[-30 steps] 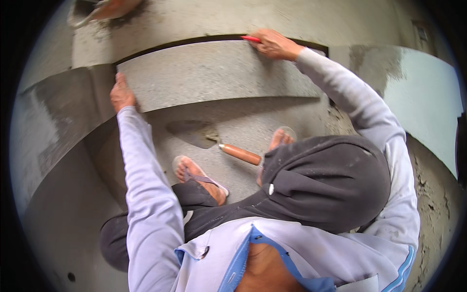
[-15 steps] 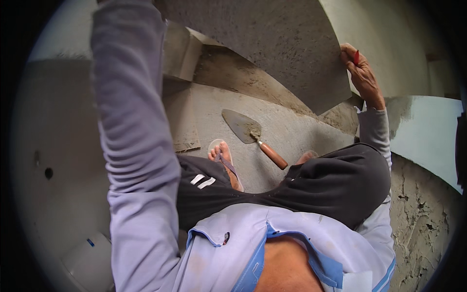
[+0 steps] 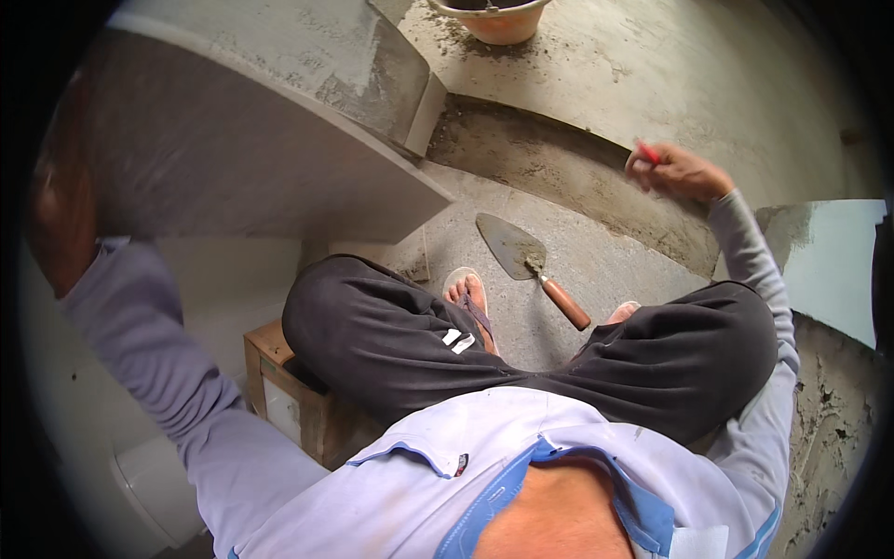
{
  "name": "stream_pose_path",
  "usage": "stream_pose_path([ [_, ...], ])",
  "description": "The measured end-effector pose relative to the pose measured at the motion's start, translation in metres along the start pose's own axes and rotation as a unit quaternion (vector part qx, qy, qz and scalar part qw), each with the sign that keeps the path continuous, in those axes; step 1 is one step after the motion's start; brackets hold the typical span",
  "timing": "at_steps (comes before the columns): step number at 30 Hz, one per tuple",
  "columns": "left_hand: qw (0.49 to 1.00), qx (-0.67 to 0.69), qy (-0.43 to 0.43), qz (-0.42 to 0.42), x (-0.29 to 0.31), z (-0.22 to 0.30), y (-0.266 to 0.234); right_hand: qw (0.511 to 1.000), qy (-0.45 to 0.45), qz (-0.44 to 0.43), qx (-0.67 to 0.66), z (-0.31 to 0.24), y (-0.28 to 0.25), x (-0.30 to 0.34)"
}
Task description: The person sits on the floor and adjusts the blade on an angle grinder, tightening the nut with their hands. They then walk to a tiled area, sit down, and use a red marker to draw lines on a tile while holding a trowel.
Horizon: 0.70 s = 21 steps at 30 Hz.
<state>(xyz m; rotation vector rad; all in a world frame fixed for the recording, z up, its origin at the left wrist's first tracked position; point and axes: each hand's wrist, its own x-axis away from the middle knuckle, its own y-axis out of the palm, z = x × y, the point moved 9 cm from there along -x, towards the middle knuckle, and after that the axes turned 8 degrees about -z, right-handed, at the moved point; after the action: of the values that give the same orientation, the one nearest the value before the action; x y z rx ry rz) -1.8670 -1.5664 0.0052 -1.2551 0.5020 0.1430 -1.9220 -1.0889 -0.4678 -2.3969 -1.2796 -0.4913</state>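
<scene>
At the far left my left hand (image 3: pixel 63 200), dim and partly in shadow, grips the outer edge of a large grey tile (image 3: pixel 242 168). The tile is tilted, its broad dark face toward me and a thin edge pointing toward the middle. On the right my right hand (image 3: pixel 684 174) is closed around a slim red pencil-like stick (image 3: pixel 647 152), slightly blurred, apart from the tile. A pointing trowel (image 3: pixel 512 247) with a wooden handle lies on the floor between my feet, mortar on its blade.
A mortar-strewn bucket (image 3: pixel 498 20) stands at the far edge. A rough step (image 3: pixel 549 163) crosses behind the trowel. To the left are a cement-smeared block (image 3: pixel 372 74), a wooden box (image 3: pixel 270 363) by my knee and a white round container (image 3: pixel 154 489). A pale panel (image 3: pixel 829 261) is at right.
The tile has swung from the far middle over to the left, held by my left hand. My right hand has let go of its edge, still with the red stick. The bucket has come into view.
</scene>
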Motion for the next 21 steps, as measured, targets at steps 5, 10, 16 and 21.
stream_pose_path([
  [5,0.913,-0.388,-0.111,0.052,0.038,-0.041,-0.031,0.989,0.096,-0.090,-0.065,0.075,0.094,-0.001],
  [10,0.914,-0.329,-0.235,0.023,0.078,-0.094,-0.041,0.986,0.113,-0.089,-0.089,0.097,0.128,-0.006],
  [16,0.848,-0.434,-0.300,0.055,0.078,-0.154,-0.042,0.984,0.116,-0.109,-0.078,0.126,0.141,0.009],
  [21,0.856,-0.459,-0.236,-0.012,0.070,-0.261,-0.051,0.980,0.126,-0.121,-0.096,0.161,0.166,0.021],
])
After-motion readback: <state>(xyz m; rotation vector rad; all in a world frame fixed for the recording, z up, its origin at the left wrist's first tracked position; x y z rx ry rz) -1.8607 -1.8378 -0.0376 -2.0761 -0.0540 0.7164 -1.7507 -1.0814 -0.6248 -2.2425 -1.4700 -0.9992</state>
